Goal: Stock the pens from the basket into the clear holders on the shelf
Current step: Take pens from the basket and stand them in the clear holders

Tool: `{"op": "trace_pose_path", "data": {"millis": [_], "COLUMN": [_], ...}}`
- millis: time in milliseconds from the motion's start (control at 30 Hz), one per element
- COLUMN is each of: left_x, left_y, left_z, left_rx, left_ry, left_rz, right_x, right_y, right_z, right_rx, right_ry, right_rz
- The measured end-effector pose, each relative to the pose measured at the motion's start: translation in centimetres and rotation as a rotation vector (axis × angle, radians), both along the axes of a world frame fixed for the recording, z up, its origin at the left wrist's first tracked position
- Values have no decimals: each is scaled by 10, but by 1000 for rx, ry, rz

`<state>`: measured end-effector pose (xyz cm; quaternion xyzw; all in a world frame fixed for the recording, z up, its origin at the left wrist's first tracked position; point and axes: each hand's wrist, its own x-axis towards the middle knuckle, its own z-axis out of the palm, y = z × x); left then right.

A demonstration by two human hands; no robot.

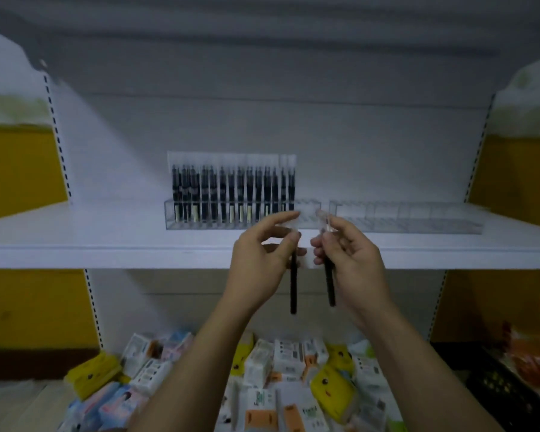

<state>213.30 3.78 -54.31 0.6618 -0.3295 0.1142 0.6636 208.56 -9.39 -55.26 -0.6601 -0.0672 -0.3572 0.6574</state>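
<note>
The left hand (262,260) is pinching one black pen (293,291) near its clear wrapper top, fingers curled round it, and the right hand (353,260) is gripping a second pen (329,285) the same way. Both are hanging upright before the shelf (106,241) edge. Behind them, the left clear holder (309,213) is carrying a row of packaged pens (231,194), with the right holder (418,218) standing just beside it

The bare left forearm (200,353) and bare right forearm (418,363) rise from the lower edge and lean toward each other. The left hand (261,265) is raised, its thumb and curled fingers (281,217) pinching the top of a slim black pen in a clear plastic sleeve (293,291), which hangs straight down. The right hand (354,260), just beside it and not touching it, pinches a second sleeved black pen (330,285) the same way.
</note>
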Motion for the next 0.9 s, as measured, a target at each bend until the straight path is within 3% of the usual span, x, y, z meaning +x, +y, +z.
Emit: {"op": "trace_pose_path", "data": {"millis": [267, 467, 567, 733, 900], "left_x": [36, 64, 81, 108, 129], "left_y": [-7, -12, -22, -38, -44], "left_z": [58, 98, 113, 127, 132], "left_rx": [60, 22, 104, 181, 180], "left_ry": [-152, -188, -263, -387, -391], "left_rz": [65, 113, 175, 277, 304], "right_x": [24, 52, 70, 108, 139], "right_y": [-19, -34, -40, -47, -54], "right_z": [60, 91, 104, 117, 122], "right_rx": [152, -22, -103, -213, -189], "right_ry": [-78, -149, -197, -184, -185], "right_rz": [196, -54, -158, -257, -238]}}
